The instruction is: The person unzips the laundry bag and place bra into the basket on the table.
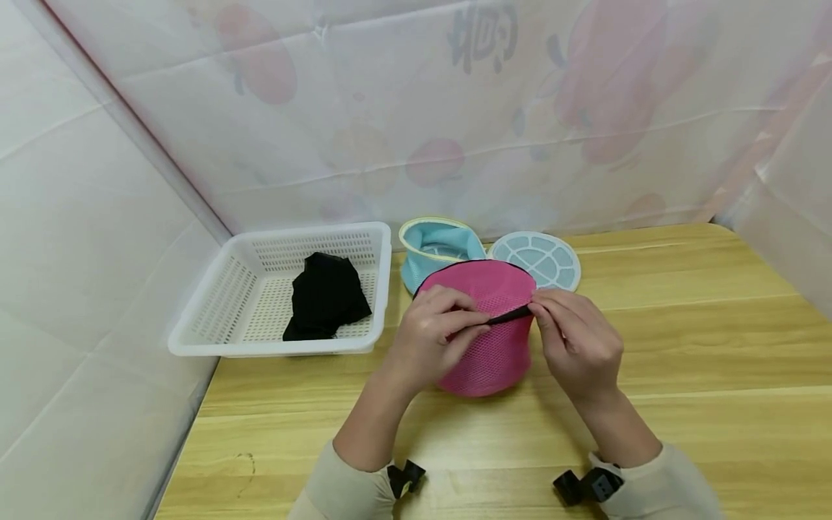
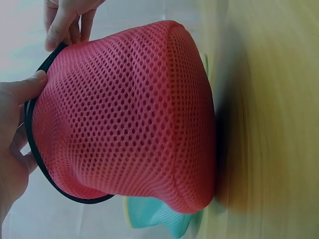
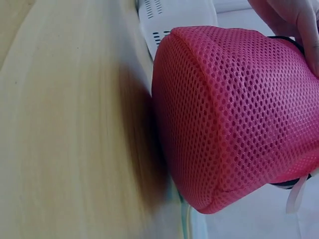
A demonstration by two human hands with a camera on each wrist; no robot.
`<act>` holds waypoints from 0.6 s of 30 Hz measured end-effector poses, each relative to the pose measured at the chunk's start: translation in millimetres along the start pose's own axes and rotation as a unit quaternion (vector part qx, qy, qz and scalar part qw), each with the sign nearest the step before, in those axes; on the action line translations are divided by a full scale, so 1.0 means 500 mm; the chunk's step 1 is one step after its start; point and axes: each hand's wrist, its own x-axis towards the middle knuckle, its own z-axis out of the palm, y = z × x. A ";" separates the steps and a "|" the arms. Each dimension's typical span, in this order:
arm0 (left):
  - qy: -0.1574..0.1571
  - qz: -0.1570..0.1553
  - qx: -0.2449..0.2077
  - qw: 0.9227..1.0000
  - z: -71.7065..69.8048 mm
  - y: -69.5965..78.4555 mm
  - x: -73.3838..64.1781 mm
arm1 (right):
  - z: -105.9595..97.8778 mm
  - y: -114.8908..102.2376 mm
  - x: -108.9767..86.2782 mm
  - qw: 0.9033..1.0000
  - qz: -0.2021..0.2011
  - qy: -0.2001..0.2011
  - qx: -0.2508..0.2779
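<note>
A pink mesh laundry bag (image 1: 484, 361), round with a black-trimmed rim, is held in front of me, close over the table. My left hand (image 1: 429, 336) pinches the black rim at its near left. At the near right of the same rim, my right hand (image 1: 583, 347) pinches it between thumb and fingers, and the black edge stretches straight between the two hands. In the left wrist view the mesh side of the bag (image 2: 114, 109) bulges out below the left fingers (image 2: 30, 87). The right wrist view shows the bag's rounded bottom (image 3: 187, 119) facing the tabletop.
Behind the pink bag stands a light blue mesh bag (image 1: 416, 271) with a yellow rim. Beside it is a round light blue disc with white ribs (image 1: 552, 263). To the left, a white plastic basket (image 1: 214, 347) holds black cloth (image 1: 325, 300). Printed sheeting (image 1: 390, 108) walls the wooden table (image 1: 682, 347).
</note>
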 end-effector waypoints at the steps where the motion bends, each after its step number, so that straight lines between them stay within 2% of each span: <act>1: 0.000 0.001 -0.001 1.000 -0.001 0.000 0.001 | 0.000 -0.001 0.002 1.000 0.002 0.002 0.000; 6: 0.009 0.005 -0.005 1.000 -0.004 -0.003 0.002 | 0.001 -0.004 0.006 1.000 0.003 0.012 -0.002; 9: 0.008 -0.011 -0.015 1.000 -0.006 -0.006 -0.001 | -0.003 0.004 0.004 1.000 0.016 0.005 -0.007; 13: -0.022 -0.061 -0.029 0.997 -0.009 -0.011 -0.010 | -0.025 0.031 0.004 0.996 0.086 -0.016 -0.034; 16: -0.058 -0.100 -0.034 0.993 -0.011 -0.014 -0.016 | -0.048 0.051 0.008 0.986 0.150 -0.046 -0.055; 18: -0.078 -0.118 -0.032 0.989 -0.009 -0.015 -0.018 | -0.061 0.060 0.012 0.980 0.178 -0.073 -0.057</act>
